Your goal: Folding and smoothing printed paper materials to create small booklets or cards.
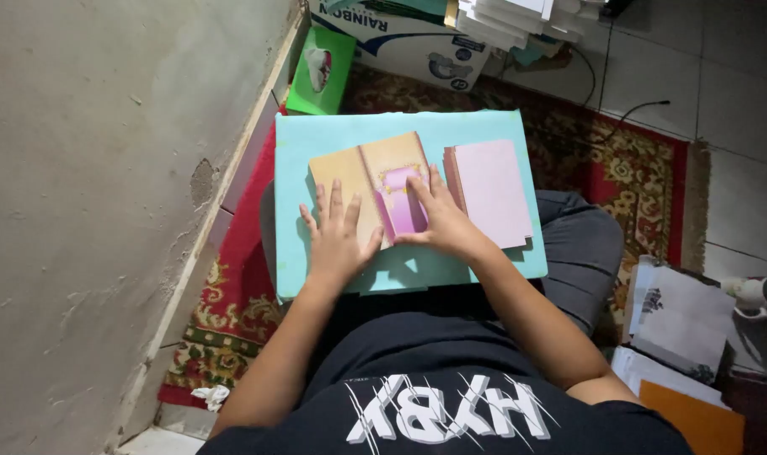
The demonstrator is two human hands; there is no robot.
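1. Head view: the open book (pixel 375 181) lies on a turquoise board (pixel 316 139) across the lap; its lower pages are hidden under both hands.
2. The left hand (pixel 337 240) lies flat, fingers spread, gripping nothing; the right hand (pixel 438 219) presses the purple page flat, beside a pink stack (pixel 493 190).

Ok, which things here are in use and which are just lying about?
In use: left hand and right hand flat on the open booklet; pink stack; turquoise board.
Lying about: green tissue box, cardboard box, paper piles, rug.
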